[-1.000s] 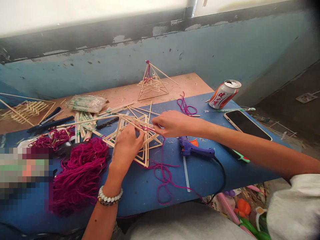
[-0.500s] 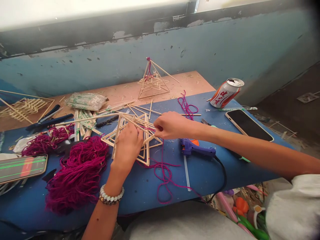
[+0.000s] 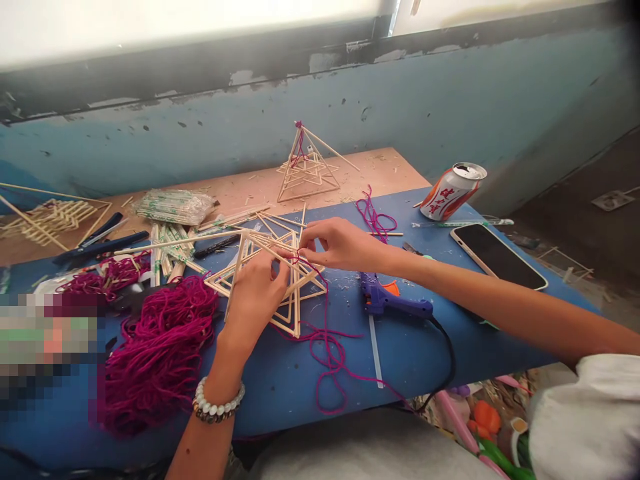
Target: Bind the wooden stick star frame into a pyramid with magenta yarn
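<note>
Stick frame (image 3: 298,313) of thin pale wooden rods, built as nested triangles, rests on the blue table (image 3: 280,400) in front of the person, between the purple yarn heap (image 3: 155,353) and the glue gun (image 3: 395,303). The left hand (image 3: 257,287) lies over its upper part, thumb and forefinger closed on the sticks near a crossing. At the right hand (image 3: 345,247), thumb and forefinger pinch purple yarn (image 3: 327,303) close to the sticks, while the rest of those fingers curl loosely; the strand trails down to loose loops on the table.

The frame should weigh very little and slide or tip at a small tug. Its rods look stiff but slender, likely to snap under a hard squeeze, and the joints are probably weaker than the wood. A light pinch right at a crossing seems the best hold; mid-rod, it could bow or twist. The yarn is soft and limp, gives no support, and may snag on stick ends.
</note>
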The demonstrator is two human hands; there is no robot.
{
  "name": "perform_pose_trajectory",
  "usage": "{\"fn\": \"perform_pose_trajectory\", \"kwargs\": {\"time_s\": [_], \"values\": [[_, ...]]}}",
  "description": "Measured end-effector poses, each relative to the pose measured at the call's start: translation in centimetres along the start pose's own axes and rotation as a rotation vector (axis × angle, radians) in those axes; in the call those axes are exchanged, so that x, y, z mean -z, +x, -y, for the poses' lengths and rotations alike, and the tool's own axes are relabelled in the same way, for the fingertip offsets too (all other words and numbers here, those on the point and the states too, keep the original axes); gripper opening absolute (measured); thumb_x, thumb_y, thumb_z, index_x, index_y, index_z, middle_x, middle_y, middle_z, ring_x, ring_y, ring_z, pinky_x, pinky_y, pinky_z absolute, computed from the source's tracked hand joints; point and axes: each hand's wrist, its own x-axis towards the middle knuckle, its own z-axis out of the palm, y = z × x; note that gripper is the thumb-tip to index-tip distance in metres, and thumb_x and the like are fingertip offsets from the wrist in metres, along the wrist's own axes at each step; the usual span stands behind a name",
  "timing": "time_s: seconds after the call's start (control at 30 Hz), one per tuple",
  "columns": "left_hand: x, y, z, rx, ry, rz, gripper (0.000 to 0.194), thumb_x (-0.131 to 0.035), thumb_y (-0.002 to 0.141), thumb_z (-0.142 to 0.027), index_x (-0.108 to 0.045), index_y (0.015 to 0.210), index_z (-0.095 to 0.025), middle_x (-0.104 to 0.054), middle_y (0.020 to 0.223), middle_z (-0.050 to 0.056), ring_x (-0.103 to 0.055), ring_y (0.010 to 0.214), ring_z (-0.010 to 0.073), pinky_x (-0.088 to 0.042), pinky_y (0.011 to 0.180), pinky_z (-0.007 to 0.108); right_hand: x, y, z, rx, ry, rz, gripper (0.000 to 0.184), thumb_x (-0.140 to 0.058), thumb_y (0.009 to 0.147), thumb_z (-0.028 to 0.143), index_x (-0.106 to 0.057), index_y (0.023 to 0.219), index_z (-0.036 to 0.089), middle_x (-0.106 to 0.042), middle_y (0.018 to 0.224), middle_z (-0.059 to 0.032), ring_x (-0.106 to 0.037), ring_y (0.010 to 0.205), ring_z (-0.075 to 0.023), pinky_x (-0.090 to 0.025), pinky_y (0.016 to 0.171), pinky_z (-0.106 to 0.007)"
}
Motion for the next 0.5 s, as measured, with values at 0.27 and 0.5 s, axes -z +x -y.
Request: {"fn": "perform_pose_trajectory", "kwargs": {"time_s": [0.27,0.5], "values": [[0.2,-0.1,0.2,0.077,0.017,0.005,0.025,-0.039,0.1,-0.029,-0.063,0.101,-0.023,-0.072,0.097,0.006,-0.068,0.094,0.026,-0.048,0.084,0.037,0.0,1.2,-0.2,-0.274,0.635,0.215,0.02,-0.063,0.085,0.031,-0.07,0.09,0.013,-0.041,0.043,0.0097,-0.037,0.039,-0.0065,-0.032,0.043,-0.021],[0.0,-0.1,0.6,0.008,0.064,0.067,0.033,-0.029,0.105,-0.034,-0.059,0.107,-0.019,-0.071,0.111,0.013,-0.065,0.11,0.0295,-0.047,0.092,0.04,0.3,1.4,-1.1,-0.232,0.615,0.312,0.017,-0.058,0.087,0.028,-0.068,0.088,0.015,-0.05,0.054,0.0072,-0.034,0.045,-0.0057,-0.029,0.044,-0.022]]}}
